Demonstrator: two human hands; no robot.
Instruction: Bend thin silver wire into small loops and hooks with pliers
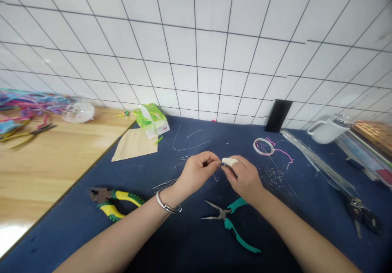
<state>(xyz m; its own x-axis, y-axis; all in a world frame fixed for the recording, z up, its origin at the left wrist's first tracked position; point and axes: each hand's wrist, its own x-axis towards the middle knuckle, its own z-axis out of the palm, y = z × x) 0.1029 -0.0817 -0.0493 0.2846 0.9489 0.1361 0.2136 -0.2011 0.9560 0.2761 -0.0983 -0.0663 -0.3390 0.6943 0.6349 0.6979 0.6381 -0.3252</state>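
My left hand [199, 169], with a silver bangle on its wrist, is closed in a pinch on a thin metal wire [216, 178]. Close beside it, fingertips almost meeting, my right hand [243, 177] pinches the same wire; a white wrap [229, 161] covers one of its fingers. Part of the wire is hidden by the fingers. Below the hands lie teal-handled needle-nose pliers [221, 213] with their jaws apart. Larger yellow-and-green pliers [105, 195] rest left of my left forearm. Loose wire pieces [191, 144] lie behind my left hand.
A tissue pack [150, 120] and beige cloth [134, 144] lie at back left. Wire scraps [275, 177], a white ring [256, 150] with pink cord, a bundle of wires [318, 160], a black phone-like block [278, 116] and a white mug [327, 130] stand or lie right.
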